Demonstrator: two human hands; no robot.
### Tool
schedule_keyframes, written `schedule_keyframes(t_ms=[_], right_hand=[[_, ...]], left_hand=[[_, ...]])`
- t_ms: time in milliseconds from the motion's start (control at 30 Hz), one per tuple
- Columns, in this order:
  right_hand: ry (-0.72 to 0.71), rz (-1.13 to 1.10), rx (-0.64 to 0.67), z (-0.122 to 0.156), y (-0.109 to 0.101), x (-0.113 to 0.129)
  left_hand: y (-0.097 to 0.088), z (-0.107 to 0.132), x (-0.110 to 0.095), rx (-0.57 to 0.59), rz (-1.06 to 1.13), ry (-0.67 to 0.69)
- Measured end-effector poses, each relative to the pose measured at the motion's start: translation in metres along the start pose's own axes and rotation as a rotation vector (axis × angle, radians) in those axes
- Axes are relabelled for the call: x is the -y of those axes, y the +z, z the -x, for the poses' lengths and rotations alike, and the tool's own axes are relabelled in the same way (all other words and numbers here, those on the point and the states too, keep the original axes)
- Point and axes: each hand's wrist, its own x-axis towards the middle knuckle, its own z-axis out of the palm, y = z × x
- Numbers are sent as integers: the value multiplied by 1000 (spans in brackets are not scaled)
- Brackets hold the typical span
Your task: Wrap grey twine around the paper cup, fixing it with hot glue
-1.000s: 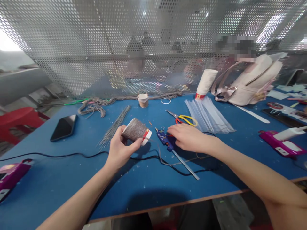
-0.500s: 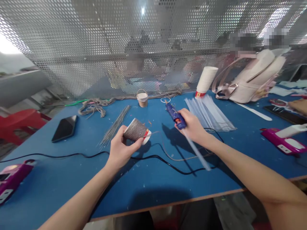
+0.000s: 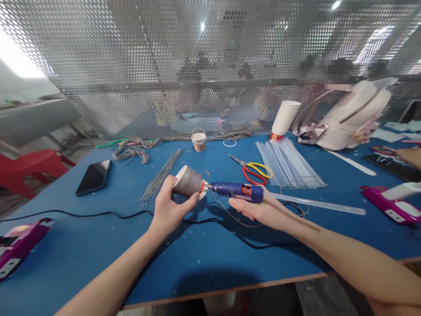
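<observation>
My left hand is closed around a paper cup wrapped in grey twine, held on its side above the blue table. My right hand grips a blue hot glue gun, lying level with its nozzle touching the cup's red-edged rim. A clear glue stick juts out of the gun's back to the right. The gun's black cord trails left across the table.
Yellow-and-red scissors, a fan of clear glue sticks, a stack of paper cups, a small finished cup, thin wires, loose twine, a phone, a pale backpack, and purple glue guns at both edges. Another person's hand is at the far right.
My right hand picked the glue gun up off the table, swung it round and brought its nozzle to the rim of the cup. The left hand kept the cup nearly still.
</observation>
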Motion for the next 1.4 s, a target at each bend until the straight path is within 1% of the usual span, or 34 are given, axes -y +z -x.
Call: schedule_keyframes(t_ms=[133,233,400,533,700,867,933,1033,1100,1300,1400], right_hand=[[50,28,-16,1,0,5],[52,36,-21,3,2,8],[-10,72,7,4,7,7],[-83,165,-22,3,9,4],[-105,206,-67,2,9,2],[-188,227,-54,3,10,-1],[-168,226,-50,3,9,-1],[-85,197,-51,3,6,0],[-57,167,-50,3,4,2],[-69,161,-5,4,4,5],[-34,138,-13,3,2,5]], left_hand=[[1,1,1,4,3,24],[1,1,0,2,1,23],[0,1,-2,13,8,10],[1,2,-1,11,6,2],[1,2,0,14,4,6],[0,1,1,18,-6,43],[0,1,1,22,-2,46],[0,1,2,29,19,36],[0,1,3,31,27,40],[0,0,3,51,33,60],[-1,0,5,65,49,87]])
